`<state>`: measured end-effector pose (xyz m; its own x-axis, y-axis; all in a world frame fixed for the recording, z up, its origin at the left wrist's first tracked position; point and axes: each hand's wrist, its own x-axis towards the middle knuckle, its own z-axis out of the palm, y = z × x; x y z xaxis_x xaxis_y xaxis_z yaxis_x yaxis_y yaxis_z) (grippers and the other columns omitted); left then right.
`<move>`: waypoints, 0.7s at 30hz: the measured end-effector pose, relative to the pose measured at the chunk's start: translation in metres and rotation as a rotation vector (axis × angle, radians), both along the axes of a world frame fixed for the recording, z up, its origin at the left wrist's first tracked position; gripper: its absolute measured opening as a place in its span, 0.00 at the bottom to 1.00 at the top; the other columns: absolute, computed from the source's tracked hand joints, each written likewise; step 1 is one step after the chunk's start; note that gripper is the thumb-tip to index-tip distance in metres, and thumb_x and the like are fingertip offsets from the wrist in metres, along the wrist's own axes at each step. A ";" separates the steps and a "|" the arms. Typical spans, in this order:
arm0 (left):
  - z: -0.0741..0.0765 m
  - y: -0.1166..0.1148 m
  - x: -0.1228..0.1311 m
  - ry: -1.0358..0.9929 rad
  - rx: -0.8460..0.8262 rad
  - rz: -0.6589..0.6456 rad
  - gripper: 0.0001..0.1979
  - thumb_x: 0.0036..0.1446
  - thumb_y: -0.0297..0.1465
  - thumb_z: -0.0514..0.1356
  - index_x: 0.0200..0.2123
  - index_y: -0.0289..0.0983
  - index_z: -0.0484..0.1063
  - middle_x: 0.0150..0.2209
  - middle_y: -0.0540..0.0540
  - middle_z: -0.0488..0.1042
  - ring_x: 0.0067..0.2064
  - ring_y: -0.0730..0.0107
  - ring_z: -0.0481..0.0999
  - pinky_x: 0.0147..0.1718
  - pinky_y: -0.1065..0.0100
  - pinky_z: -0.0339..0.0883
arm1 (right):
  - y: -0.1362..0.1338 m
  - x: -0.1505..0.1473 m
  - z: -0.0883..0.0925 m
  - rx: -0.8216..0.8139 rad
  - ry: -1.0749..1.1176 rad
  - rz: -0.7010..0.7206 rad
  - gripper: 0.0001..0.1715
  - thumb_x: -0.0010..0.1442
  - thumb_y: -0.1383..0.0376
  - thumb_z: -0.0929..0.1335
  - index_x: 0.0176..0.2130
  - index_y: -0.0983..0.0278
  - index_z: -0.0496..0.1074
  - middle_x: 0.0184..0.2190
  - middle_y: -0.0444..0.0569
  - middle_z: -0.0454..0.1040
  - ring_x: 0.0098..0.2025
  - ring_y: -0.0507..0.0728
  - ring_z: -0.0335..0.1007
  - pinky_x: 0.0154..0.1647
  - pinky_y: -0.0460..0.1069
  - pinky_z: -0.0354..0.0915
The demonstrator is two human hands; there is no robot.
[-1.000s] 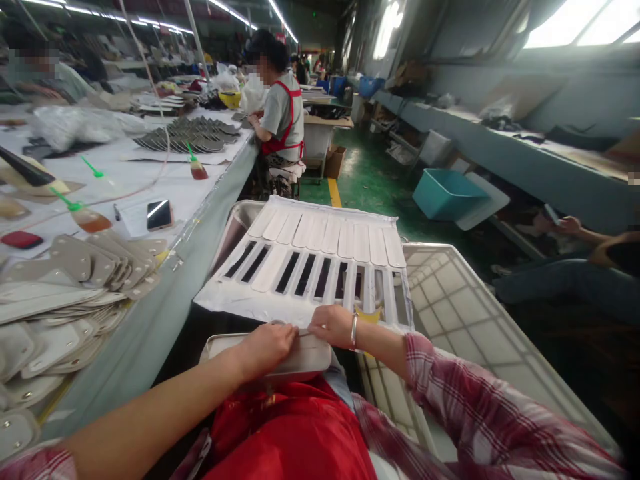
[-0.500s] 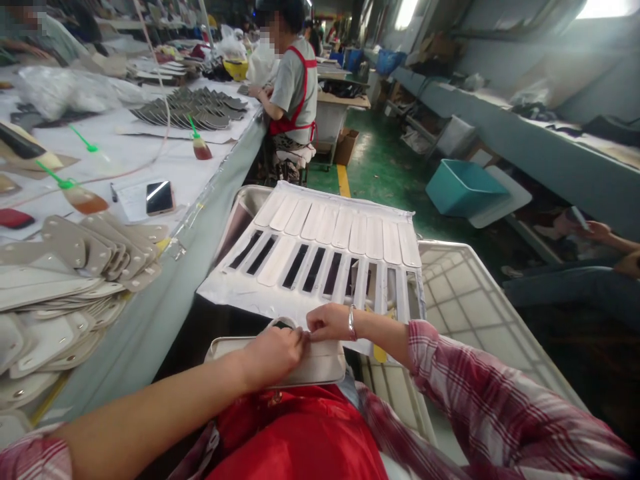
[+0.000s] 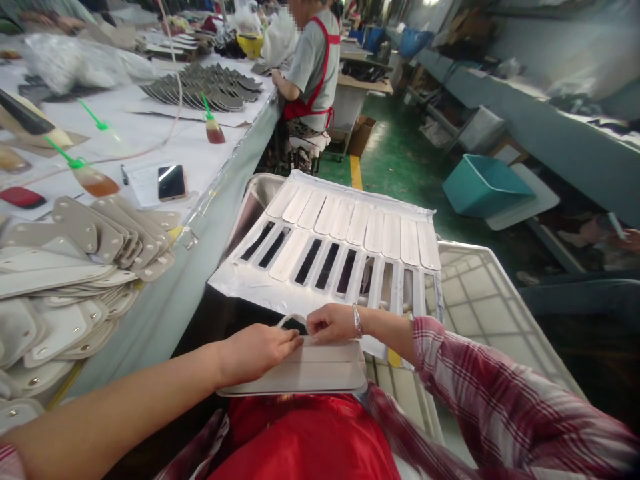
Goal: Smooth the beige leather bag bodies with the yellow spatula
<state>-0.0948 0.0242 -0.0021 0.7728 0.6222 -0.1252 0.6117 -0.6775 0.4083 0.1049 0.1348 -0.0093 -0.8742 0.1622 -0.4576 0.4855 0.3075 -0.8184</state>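
Note:
On my lap, over the red apron (image 3: 305,433), rests an off-white handbag (image 3: 320,370) with a thin dark edge and a small loop handle (image 3: 293,319) at its top. My left hand (image 3: 260,353) grips the bag's top edge, fingers together and pressed near the handle. Close beside it, my right hand (image 3: 333,323) is closed, its fingertips pinching the same top edge at the right end of the handle. What lies between those fingertips is hidden. Just beyond the hands, a white slotted board (image 3: 260,290) holds rows of off-white strips (image 3: 357,223); several slots in its nearer row show dark.
Left is a worktable (image 3: 200,233) with stacked beige riveted pieces (image 3: 75,273), a phone (image 3: 171,182), green-nozzled bottles (image 3: 95,180) and fanned grey pieces (image 3: 205,87). A pale crate (image 3: 480,300) stands right. Farther off are a teal bin (image 3: 485,187) and a seated co-worker (image 3: 315,73).
The bag has tilted so that more of its flat panel faces me. My left hand's fingers have straightened along the top edge. The view has shifted slightly, moving the surroundings right.

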 end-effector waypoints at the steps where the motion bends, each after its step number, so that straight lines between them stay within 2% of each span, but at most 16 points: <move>1: 0.000 0.000 -0.001 0.007 0.013 -0.008 0.20 0.59 0.25 0.48 0.56 0.33 0.59 0.54 0.35 0.66 0.51 0.58 0.70 0.45 0.62 0.67 | 0.000 -0.003 0.000 -0.006 0.003 0.009 0.07 0.49 0.66 0.68 0.26 0.67 0.65 0.19 0.37 0.60 0.24 0.46 0.54 0.25 0.42 0.53; 5: 0.002 0.000 -0.010 0.004 -0.009 0.003 0.20 0.59 0.24 0.48 0.56 0.35 0.60 0.52 0.38 0.67 0.49 0.60 0.71 0.46 0.63 0.67 | 0.001 -0.017 -0.003 -0.073 0.031 0.069 0.08 0.49 0.65 0.68 0.26 0.68 0.65 0.21 0.38 0.61 0.25 0.46 0.55 0.26 0.42 0.54; 11: 0.001 -0.007 -0.041 -0.111 -0.119 0.086 0.17 0.59 0.25 0.48 0.50 0.36 0.67 0.45 0.41 0.73 0.46 0.62 0.73 0.46 0.65 0.66 | 0.001 -0.042 -0.011 -0.142 0.028 0.128 0.09 0.49 0.66 0.69 0.25 0.68 0.64 0.20 0.37 0.61 0.25 0.46 0.55 0.26 0.42 0.54; 15: 0.003 -0.013 -0.055 -0.143 -0.112 0.122 0.16 0.60 0.25 0.49 0.50 0.37 0.67 0.46 0.41 0.73 0.47 0.63 0.72 0.47 0.64 0.66 | 0.001 -0.059 -0.010 -0.132 0.011 0.164 0.09 0.49 0.67 0.69 0.24 0.68 0.64 0.20 0.37 0.61 0.24 0.46 0.55 0.26 0.42 0.55; 21: 0.006 -0.021 -0.068 -0.047 -0.053 0.116 0.17 0.59 0.24 0.50 0.51 0.37 0.66 0.50 0.40 0.71 0.48 0.62 0.72 0.47 0.63 0.68 | -0.001 -0.084 -0.003 -0.072 -0.007 0.235 0.10 0.49 0.67 0.70 0.23 0.67 0.64 0.18 0.36 0.61 0.24 0.46 0.55 0.26 0.42 0.54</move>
<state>-0.1624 0.0032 0.0042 0.7015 0.7014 -0.1258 0.6643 -0.5798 0.4718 0.0214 0.1343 -0.0128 -0.8809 -0.0787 -0.4667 0.4131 0.3534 -0.8393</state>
